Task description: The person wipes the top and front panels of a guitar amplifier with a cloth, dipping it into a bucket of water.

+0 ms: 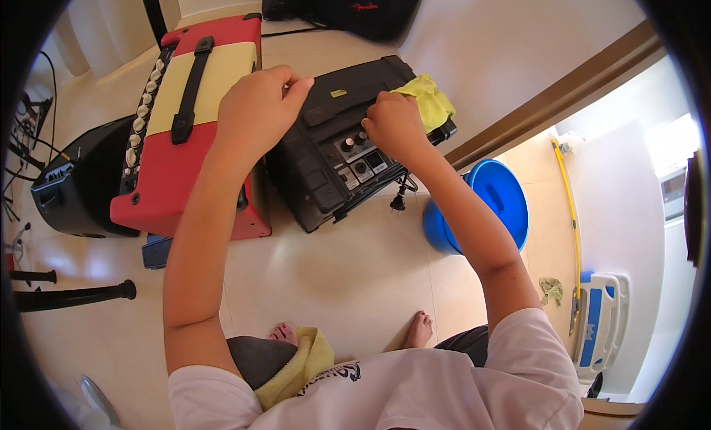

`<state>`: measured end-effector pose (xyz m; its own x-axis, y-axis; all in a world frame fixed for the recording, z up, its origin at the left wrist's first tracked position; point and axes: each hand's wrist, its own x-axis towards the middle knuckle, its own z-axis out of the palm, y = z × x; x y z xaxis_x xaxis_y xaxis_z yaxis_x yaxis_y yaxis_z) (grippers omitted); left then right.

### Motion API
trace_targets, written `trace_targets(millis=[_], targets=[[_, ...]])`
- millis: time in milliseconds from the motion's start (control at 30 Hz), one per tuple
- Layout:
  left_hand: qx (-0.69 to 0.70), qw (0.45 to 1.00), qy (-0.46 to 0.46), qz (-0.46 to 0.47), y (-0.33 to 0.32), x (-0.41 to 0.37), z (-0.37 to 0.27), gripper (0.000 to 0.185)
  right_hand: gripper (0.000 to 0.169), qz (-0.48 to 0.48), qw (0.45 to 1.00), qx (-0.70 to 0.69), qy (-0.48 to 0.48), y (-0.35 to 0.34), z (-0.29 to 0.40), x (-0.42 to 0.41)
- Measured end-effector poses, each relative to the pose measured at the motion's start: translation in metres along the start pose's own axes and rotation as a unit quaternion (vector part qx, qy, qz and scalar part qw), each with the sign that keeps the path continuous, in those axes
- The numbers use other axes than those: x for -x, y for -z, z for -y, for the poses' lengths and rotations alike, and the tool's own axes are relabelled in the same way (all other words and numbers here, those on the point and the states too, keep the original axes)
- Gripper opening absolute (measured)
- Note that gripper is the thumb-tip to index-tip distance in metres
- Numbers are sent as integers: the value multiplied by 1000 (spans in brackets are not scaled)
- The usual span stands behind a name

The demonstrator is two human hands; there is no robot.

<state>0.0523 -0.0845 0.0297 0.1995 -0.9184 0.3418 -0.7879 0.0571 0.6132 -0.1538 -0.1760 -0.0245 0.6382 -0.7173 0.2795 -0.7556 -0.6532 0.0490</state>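
A black amplifier or speaker with control knobs (316, 169) stands tilted on the tiled floor. My right hand (391, 121) is closed around part of a yellow-green cloth (427, 99), which drapes over the black unit's right edge beside the knobs. Above the gap between this unit and a red and cream amplifier (194, 169) is my left hand (264, 105), fingers curled and thumb pointing right; no object shows in it. The red amplifier has cream knobs and a black strap handle. Over my left thigh lies another yellow cloth (297, 369).
A blue bucket (500, 202) stands right of the black unit, near a power plug (397, 202). A black speaker (83, 180) is at left, a black Fender case or cover (344, 8) at the back. Beyond the door frame are a yellow pole (567, 208) and a rag (551, 291).
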Motion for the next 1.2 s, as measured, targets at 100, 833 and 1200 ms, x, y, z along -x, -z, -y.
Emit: trace_targets(millis=[100,833,1200], targets=[[4,1000,8,10,2,1,-2,31,11,9,996,78,38,4,13,1],[3,1000,-9,-22,2,0,21,32,9,-28,964,-179,193,9,9,-6],[16,1000,2,-7,5,3,17,31,26,82,976,-183,89,14,17,-11]])
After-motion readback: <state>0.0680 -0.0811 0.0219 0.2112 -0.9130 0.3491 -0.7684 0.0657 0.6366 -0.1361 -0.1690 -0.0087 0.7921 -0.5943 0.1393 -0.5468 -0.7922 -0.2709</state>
